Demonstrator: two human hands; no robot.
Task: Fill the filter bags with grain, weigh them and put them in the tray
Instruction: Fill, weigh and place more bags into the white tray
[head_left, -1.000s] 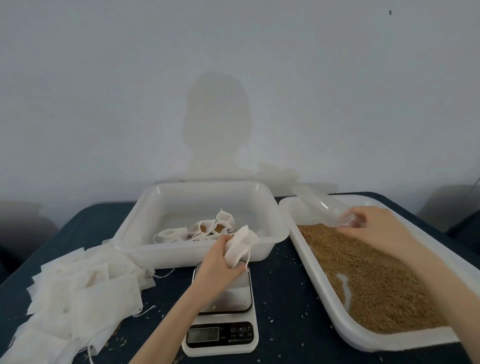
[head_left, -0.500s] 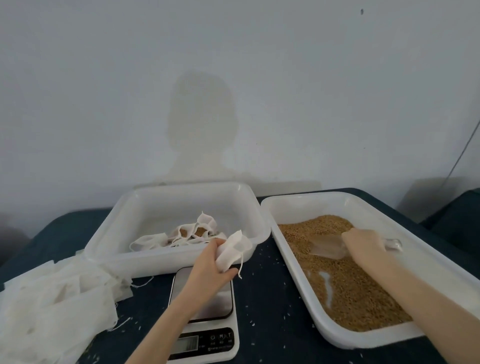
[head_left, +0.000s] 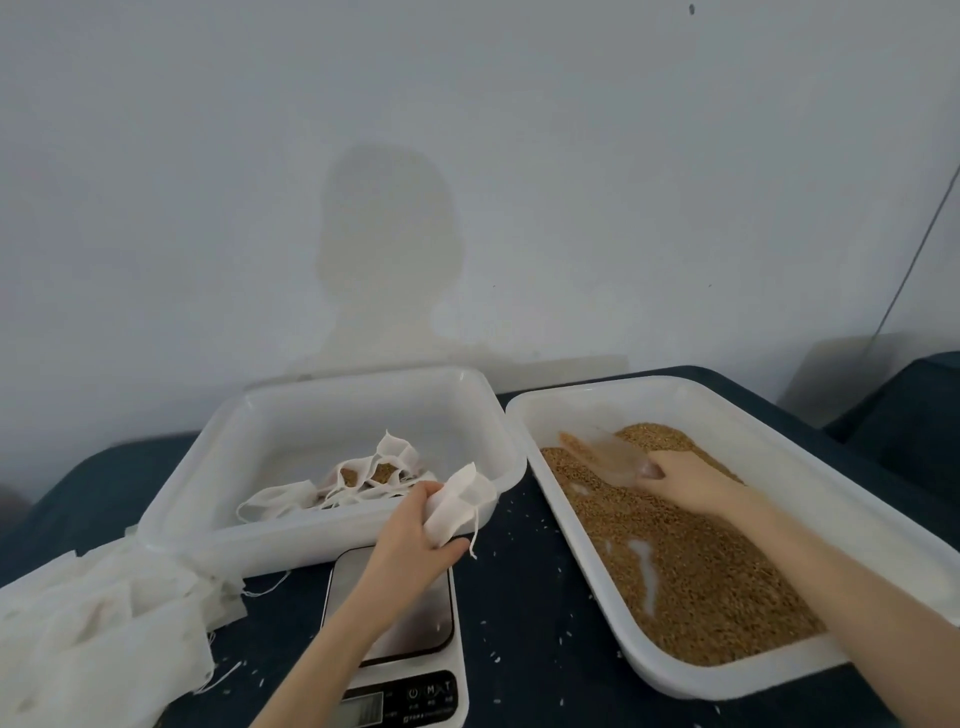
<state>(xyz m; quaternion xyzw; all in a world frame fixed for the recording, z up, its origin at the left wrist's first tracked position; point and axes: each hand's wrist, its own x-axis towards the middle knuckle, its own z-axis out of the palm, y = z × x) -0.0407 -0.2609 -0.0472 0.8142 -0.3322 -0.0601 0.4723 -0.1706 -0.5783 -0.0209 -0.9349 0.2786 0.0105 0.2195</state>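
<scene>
Left hand (head_left: 410, 540), centre of frame: fingers clenched on an empty filter bag (head_left: 457, 501), held above the scale (head_left: 400, 639). Right hand (head_left: 685, 480), right of centre: fingers grasping a clear scoop (head_left: 602, 454) lying in the grain (head_left: 691, 566) of the right tray (head_left: 779, 457). Filled bags (head_left: 363, 475) lay in the left tray (head_left: 311, 415). Spare bags (head_left: 98, 634) were heaped at lower left on the dark table (head_left: 540, 613).

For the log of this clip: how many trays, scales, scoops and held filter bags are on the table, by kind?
White trays: 2, the tray with filled bags and the grain tray
Scale: 1
Clear scoop, held by the right hand: 1
Filter bag, held by the left hand: 1
Total: 5
</scene>
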